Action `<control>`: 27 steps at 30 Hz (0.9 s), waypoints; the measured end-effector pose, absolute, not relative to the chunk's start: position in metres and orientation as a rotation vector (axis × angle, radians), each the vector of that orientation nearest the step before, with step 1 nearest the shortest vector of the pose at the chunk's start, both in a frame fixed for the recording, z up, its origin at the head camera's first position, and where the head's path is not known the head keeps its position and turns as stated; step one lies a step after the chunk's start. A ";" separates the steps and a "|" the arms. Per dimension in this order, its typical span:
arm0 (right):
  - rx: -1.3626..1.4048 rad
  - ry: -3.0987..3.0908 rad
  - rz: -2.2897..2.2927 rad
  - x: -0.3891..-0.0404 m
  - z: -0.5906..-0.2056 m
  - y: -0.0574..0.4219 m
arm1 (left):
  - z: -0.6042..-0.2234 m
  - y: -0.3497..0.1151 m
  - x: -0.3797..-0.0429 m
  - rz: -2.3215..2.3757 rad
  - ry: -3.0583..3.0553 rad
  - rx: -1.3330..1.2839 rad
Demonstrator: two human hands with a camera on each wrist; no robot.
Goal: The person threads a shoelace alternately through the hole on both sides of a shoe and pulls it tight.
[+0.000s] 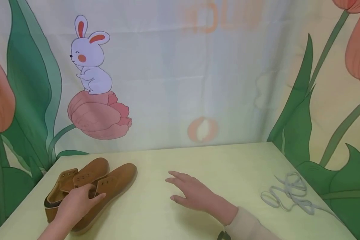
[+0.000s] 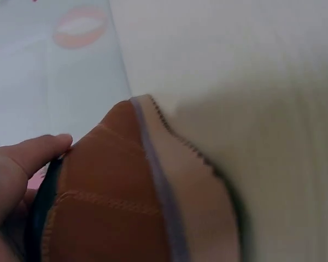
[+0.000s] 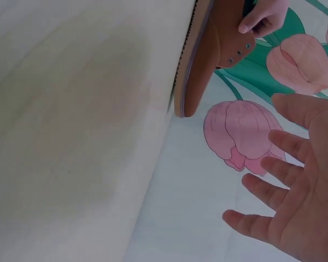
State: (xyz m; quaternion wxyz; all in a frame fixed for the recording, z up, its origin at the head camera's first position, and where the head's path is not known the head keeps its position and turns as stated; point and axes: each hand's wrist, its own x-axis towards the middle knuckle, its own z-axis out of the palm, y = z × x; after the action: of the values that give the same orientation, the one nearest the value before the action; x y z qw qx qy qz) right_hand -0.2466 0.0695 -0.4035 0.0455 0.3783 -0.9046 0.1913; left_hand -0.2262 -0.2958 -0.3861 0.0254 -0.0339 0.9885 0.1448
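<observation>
Two brown lace-up shoes sit side by side at the left of the table, toes pointing away, with bare eyelets. My left hand (image 1: 76,203) grips the nearer shoe (image 1: 121,180) at its opening, thumb outside and the other fingers partly hidden inside. Its stitched brown side and pale sole (image 2: 194,185) fill much of the left wrist view. Behind it stands the other shoe (image 1: 97,168), overlapped by the first. Over the middle of the table hovers my right hand (image 1: 195,195), fingers spread and nothing in them, its palm (image 3: 311,202) seen in the right wrist view.
A loose tangle of pale grey shoelace (image 1: 297,195) lies at the right, one end trailing toward the table's right edge. Behind the pale yellow table (image 1: 198,160) hangs a printed cloth (image 1: 168,83) with a rabbit and tulips.
</observation>
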 end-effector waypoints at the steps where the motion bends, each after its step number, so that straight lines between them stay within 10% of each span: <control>1: 1.161 -2.771 0.570 -0.245 -0.406 0.069 | -0.390 -0.295 -0.226 0.449 3.061 -0.100; 27: 0.941 -2.798 0.498 -0.242 -0.410 0.142 | -0.409 -0.233 -0.228 0.534 3.325 0.516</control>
State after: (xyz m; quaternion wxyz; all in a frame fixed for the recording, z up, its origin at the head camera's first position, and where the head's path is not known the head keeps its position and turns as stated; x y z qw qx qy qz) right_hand -0.2421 0.1420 -0.4095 0.0741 0.3136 -0.9320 0.1659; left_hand -0.2277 -0.2332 -0.4087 -0.1325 0.1500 0.9674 0.1554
